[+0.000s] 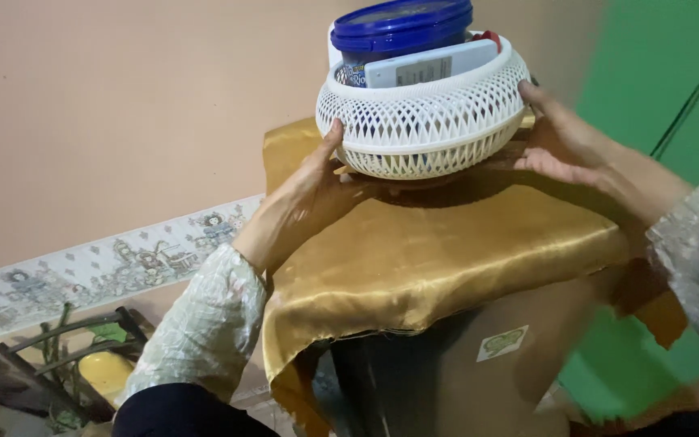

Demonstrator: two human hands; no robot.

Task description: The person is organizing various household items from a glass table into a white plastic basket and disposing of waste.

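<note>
A white lattice basket (422, 121) is held just over a gold satin cloth (430, 251) that drapes a dark cabinet (438, 372). My left hand (317, 182) cups the basket's left side and underside. On the basket's right side rests my right hand (564, 137), fingers spread along the rim. Inside the basket stand a blue-lidded tub (398, 28) and a white remote control (430, 65), with a bit of something red (491, 36) at the back.
A peach wall with a patterned border (99, 271) runs behind on the left, a green wall (657, 73) on the right. A dark metal rack (58, 356) with a yellow object stands low at the left. A sticker (502, 343) marks the cabinet's front.
</note>
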